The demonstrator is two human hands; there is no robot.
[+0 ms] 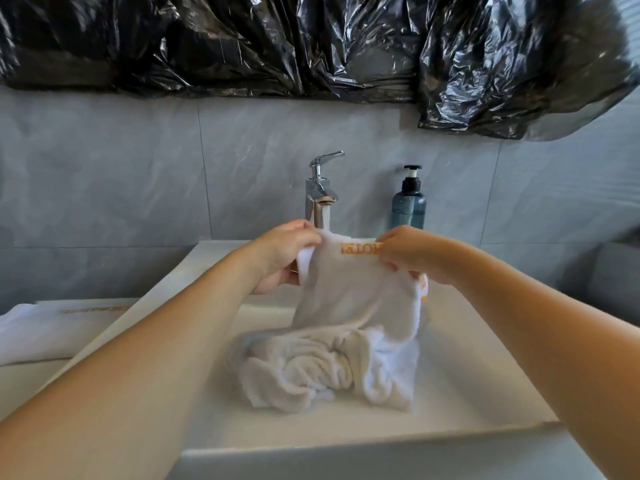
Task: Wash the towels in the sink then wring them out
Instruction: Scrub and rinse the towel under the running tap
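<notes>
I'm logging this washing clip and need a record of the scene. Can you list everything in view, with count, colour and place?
towel in the sink: one, white with orange lettering, top edge held up under the faucet, the rest bunched in the basin
folded towel: one, white with orange lettering, on the counter left of the sink
sink: one, white, rectangular, centre
faucet: one, chrome, behind the basin; water seems to run from it
pump bottle: one, blue-grey with black pump, right of the faucet
plastic sheeting: black, across the wall above
wall tiles: grey, behind the sink
left hand: one, pinches the towel's top left edge
right hand: one, pinches the top right edge
</notes>
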